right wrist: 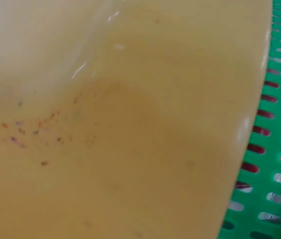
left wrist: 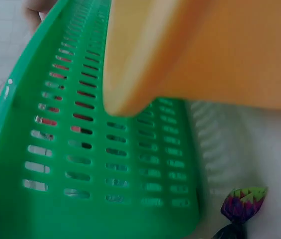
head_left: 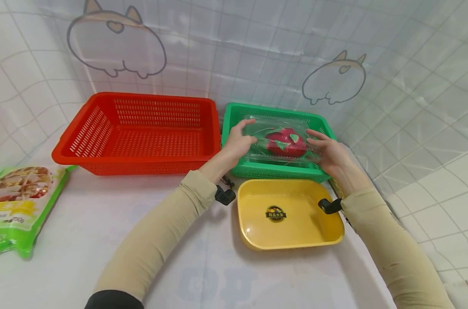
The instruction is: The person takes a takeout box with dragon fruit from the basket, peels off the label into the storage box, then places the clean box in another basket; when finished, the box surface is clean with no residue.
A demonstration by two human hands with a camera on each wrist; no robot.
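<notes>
A clear plastic box (head_left: pixel 262 128) lies within the rim of the green basket (head_left: pixel 274 172), and a red dragon fruit (head_left: pixel 286 143) with green scales shows through the plastic. At the box's left end, my left hand (head_left: pixel 238 143) holds it with thumb and fingers spread over the edge. My right hand (head_left: pixel 332 155) holds the opposite end, fingers reaching over the top edge. In the left wrist view the slotted side of the green basket (left wrist: pixel 55 164) fills much of the picture, and red shows through its slots.
A yellow tray (head_left: pixel 292 234) with a round label stands in front of the green basket, under my wrists. To the left is a red basket (head_left: pixel 153 165). A green-and-yellow food bag (head_left: pixel 21 206) lies at far left. A small dark, shiny wrapper (left wrist: pixel 242 204) lies beside the green basket.
</notes>
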